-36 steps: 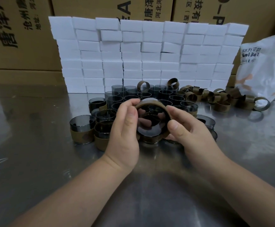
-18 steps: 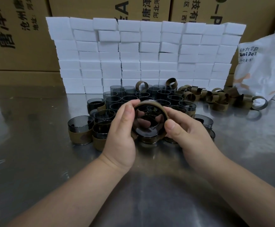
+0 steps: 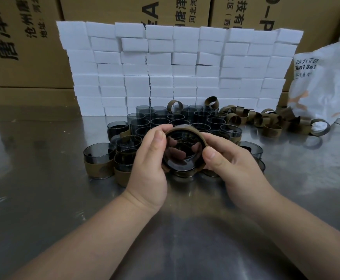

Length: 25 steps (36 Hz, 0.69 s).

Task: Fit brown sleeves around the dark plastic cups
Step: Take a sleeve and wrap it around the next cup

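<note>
Above the middle of the steel tabletop (image 3: 43,199), left hand (image 3: 147,166) and right hand (image 3: 229,164) both grip a dark cup (image 3: 182,164), its brown sleeve (image 3: 195,132) pinched under curled fingers.

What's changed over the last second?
No clear change. The left hand and right hand still grip the same dark cup with the brown sleeve round its rim, no further on. The other cups and loose sleeves lie as before.
</note>
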Available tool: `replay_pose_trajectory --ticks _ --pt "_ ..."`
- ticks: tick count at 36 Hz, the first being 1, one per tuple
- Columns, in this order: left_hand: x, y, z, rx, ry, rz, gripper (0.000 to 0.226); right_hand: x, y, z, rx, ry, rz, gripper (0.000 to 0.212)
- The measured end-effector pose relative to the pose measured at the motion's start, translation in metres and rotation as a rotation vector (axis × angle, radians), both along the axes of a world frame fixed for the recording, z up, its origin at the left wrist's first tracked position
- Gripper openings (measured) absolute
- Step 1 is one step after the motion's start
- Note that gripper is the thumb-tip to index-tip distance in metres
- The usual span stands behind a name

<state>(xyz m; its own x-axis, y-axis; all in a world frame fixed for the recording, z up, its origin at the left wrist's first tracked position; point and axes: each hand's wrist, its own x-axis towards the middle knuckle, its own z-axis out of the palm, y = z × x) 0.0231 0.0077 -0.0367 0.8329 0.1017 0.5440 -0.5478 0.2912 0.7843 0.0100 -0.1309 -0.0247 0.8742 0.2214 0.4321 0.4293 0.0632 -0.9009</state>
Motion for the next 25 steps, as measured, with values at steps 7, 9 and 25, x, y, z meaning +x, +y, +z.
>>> replay_pose_trajectory --ticks 7,9,25 --pt "0.0020 0.0004 -0.0029 0.009 -0.038 0.003 0.027 0.0006 -0.0014 0.0002 -0.014 -0.009 -0.017 0.046" --pt "0.0021 0.0006 -0.0033 0.002 -0.041 -0.002 0.026 0.0006 -0.0016 0.0003 -0.017 -0.009 -0.019 0.046" --pt "0.0036 0.0001 0.0011 -0.029 0.085 -0.163 0.047 0.0060 -0.0042 -0.0074 -0.055 -0.018 0.028 0.045"
